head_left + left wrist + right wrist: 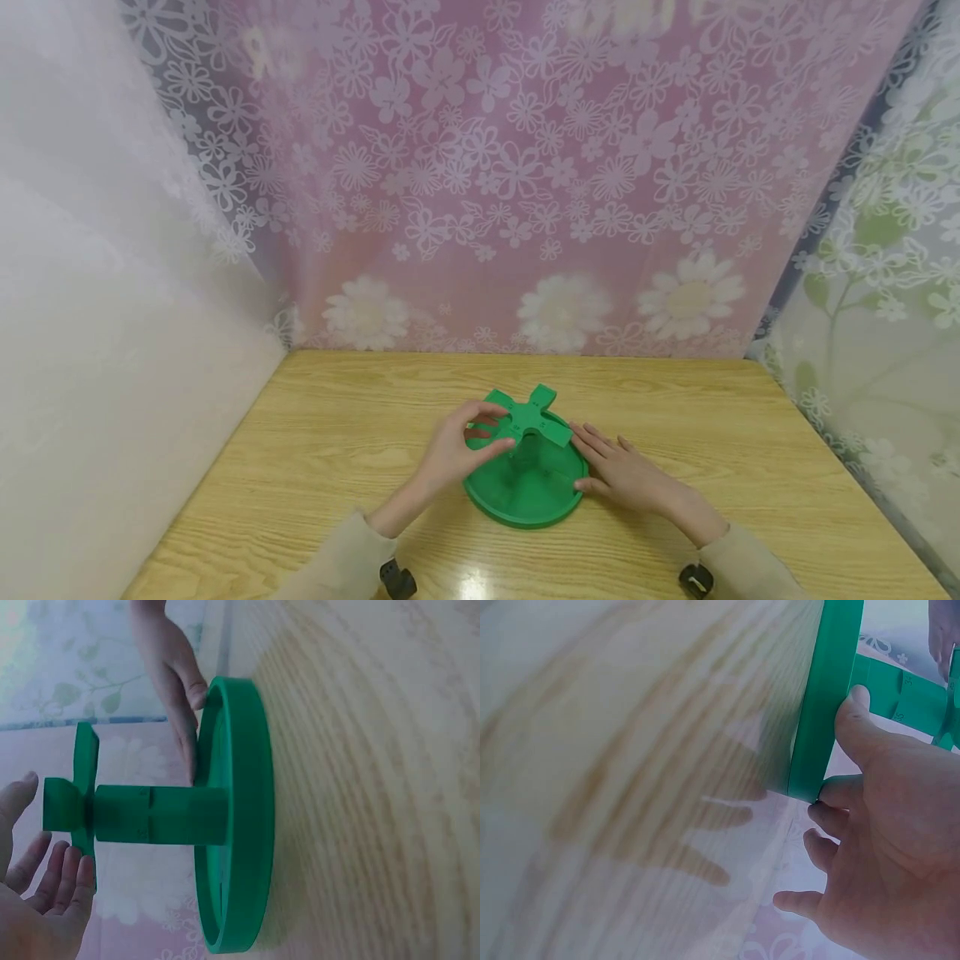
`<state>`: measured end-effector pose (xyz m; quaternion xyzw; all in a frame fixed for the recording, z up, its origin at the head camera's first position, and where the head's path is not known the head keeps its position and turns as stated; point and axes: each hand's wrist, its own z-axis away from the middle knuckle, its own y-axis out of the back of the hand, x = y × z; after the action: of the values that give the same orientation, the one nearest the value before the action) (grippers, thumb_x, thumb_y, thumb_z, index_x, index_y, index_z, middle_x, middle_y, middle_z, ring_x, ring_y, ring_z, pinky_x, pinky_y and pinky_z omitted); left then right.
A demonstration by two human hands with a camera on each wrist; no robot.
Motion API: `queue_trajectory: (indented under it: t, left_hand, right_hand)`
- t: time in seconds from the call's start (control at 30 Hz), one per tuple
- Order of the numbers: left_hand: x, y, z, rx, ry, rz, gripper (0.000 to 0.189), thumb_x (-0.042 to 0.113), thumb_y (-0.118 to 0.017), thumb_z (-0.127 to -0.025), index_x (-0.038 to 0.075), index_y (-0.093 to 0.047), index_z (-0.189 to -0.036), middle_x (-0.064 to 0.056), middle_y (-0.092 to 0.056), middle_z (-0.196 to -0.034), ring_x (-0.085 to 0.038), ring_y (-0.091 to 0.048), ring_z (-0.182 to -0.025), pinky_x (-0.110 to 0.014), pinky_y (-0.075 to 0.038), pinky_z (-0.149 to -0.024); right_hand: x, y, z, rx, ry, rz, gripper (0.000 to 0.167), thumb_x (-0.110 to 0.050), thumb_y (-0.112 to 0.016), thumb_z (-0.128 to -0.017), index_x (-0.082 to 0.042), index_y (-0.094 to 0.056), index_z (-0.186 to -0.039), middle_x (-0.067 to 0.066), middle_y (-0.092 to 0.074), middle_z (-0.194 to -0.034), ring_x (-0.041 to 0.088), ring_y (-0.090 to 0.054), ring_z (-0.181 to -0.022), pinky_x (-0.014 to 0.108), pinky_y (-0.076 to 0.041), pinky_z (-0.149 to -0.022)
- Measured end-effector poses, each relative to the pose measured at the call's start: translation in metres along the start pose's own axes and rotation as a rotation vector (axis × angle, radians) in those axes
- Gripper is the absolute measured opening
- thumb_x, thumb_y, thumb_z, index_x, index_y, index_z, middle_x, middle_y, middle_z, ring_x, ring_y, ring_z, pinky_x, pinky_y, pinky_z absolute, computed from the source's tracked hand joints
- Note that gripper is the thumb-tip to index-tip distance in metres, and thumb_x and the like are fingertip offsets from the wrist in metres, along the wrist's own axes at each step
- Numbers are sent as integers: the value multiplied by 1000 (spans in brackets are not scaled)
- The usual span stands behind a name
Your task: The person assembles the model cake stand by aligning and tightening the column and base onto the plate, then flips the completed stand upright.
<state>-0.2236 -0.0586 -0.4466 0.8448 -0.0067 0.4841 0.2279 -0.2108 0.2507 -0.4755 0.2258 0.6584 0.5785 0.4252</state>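
A green round base (528, 504) with a raised rim stands flat on the table. From its middle rises a green post (172, 815), topped by a green four-armed cross (528, 419). My left hand (457, 446) is at the cross, thumb and fingers spread around its near left arm; firm contact cannot be made out. My right hand (626, 475) lies at the base's right side. Its thumb touches the rim, and its extended fingers rest along the outer edge. Small marks show on the cross arms and post, too small to read.
The wood-grain table (337, 442) extends around the base. Behind it hangs a pink flowered curtain (480, 208), with pale sheets at left and right. Dark bands (397, 579) show at both sleeves.
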Motion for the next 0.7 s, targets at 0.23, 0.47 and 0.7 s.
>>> queue_trajectory:
  t: [0.23,0.47,0.7]
  left_hand:
    - [1,-7,5,-47,27,-52,47,24,-87,-82,15,-66,-124,0,-65,-121,-21,-65,-107,-30,-59,-89]
    - [-13,1,-4,-43,22,-93,36,7,-77,-90,9,-67,-124,-10,-67,-123,-28,-64,-109,-48,-60,-89]
    - [-22,7,-25,-19,30,-126,35,-1,-69,-95,3,-66,-130,-13,-66,-129,-32,-63,-117,-46,-58,-96]
  right_hand:
    - [2,-3,0,31,15,23,77,-48,-56,-102,1,-33,-157,21,-26,-164,43,-28,-148,77,-28,-108]
    - [-1,-1,1,5,-8,4,79,-46,-57,-102,2,-29,-158,21,-25,-164,44,-24,-150,77,-25,-111]
    - [1,-2,0,-5,-6,8,78,-48,-54,-102,2,-30,-157,21,-24,-165,43,-23,-150,76,-25,-111]
